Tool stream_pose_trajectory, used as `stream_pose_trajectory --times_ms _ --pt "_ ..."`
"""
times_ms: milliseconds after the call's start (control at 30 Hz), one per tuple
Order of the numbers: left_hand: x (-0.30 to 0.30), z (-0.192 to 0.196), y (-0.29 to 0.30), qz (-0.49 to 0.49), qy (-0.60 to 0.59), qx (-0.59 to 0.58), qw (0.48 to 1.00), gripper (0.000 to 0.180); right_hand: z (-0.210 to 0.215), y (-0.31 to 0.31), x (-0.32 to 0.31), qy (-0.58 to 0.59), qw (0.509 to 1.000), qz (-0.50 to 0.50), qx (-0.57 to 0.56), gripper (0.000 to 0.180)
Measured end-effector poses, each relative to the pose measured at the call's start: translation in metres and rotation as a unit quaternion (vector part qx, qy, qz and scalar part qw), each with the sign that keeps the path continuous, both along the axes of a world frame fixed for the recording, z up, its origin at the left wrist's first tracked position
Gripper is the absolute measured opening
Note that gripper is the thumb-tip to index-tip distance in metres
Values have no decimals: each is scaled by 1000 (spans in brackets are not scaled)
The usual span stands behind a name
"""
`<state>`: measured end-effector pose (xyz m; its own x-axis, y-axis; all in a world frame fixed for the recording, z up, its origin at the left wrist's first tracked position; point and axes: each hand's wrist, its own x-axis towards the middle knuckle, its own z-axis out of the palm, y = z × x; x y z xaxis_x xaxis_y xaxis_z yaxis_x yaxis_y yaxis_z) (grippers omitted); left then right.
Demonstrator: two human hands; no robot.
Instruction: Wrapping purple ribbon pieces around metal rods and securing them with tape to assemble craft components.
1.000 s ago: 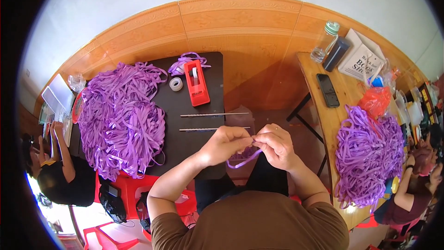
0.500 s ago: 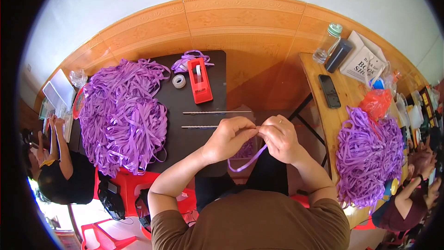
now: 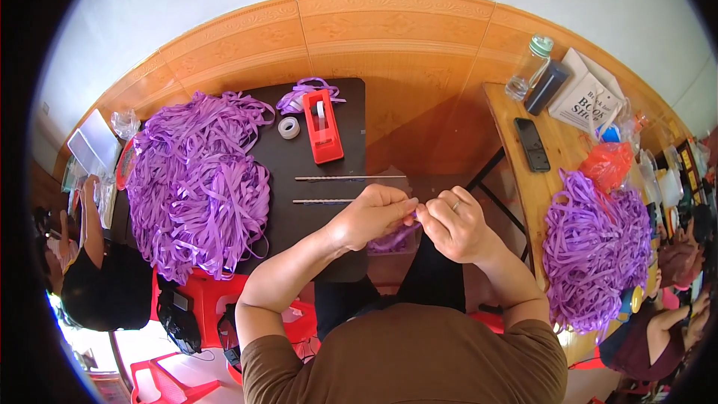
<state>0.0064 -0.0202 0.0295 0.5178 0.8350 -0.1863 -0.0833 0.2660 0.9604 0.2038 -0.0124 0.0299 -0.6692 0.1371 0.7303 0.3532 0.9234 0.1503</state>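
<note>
My left hand (image 3: 372, 215) and my right hand (image 3: 454, 223) meet fingertip to fingertip over my lap, both pinching a purple ribbon strip (image 3: 394, 239) that bunches just below them. They hover at the near edge of a black table (image 3: 329, 117). Two thin metal rods (image 3: 329, 178) lie on the table just beyond my left hand. A big heap of purple ribbon strips (image 3: 198, 182) covers the table's left half. A red tape dispenser (image 3: 323, 126) and a roll of clear tape (image 3: 289, 128) sit farther back.
A wooden table (image 3: 540, 187) on my right holds a second pile of purple strips (image 3: 596, 247), a black phone (image 3: 532, 144), a water bottle (image 3: 526, 69), a booklet and an orange bag. A person sits at far left, another at far right. Red plastic stools stand below the black table.
The loop of ribbon that hung loose below my hands has been drawn up into a tighter bunch. Both hands have shifted slightly right and come closer together.
</note>
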Motion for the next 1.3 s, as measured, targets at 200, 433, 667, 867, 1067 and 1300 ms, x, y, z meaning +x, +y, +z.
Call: stream_pose_trajectory --times_ms 200,433,667,867,1067,1300 --pt "-29 4 1 59 -149 -65 985 29 5 4 20 82 996 -24 -26 17" --pt "-116 16 -9 278 -364 73 886 20 -28 22 113 685 543 76 -481 11" --pt "-168 -31 -42 353 -479 70 801 18 -83 12 152 802 378 94 -452 13" --pt "-206 -81 -62 441 -521 14 730 16 -91 1 151 811 310 167 -468 13" --pt "-208 -90 -66 497 -452 30 740 17 -82 -5 151 823 315 170 -441 16" --pt "-199 -93 -62 560 -362 55 743 18 -79 -9 151 805 341 193 -447 19"
